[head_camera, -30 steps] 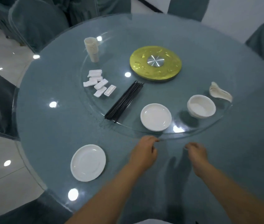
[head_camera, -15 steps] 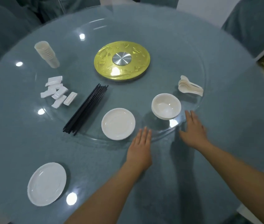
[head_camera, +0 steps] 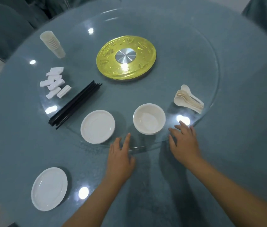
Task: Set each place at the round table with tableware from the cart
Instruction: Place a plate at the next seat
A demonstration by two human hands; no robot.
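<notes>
Head view: both hands are laid flat at the glass turntable (head_camera: pixel 211 99) rim, fingers spread wide, nothing held. The bowl (head_camera: pixel 149 121) sits just beyond, between the left hand (head_camera: pixel 121 159) and the right hand (head_camera: pixel 184 143), nearer the right fingers (head_camera: pixel 172 130) but apart from them. Glazed, stiff, breakable and probably slick, it is best taken by the rim. The small plate (head_camera: pixel 97 126) lies just beside the left fingertips (head_camera: pixel 127 136).

1. Left hand (head_camera: pixel 120 158): bare, no glove, ring or watch visible.
2. Right hand (head_camera: pixel 184 143): likewise bare.
3. Forearms: uncovered to the frame edge; no sleeve visible.
</notes>
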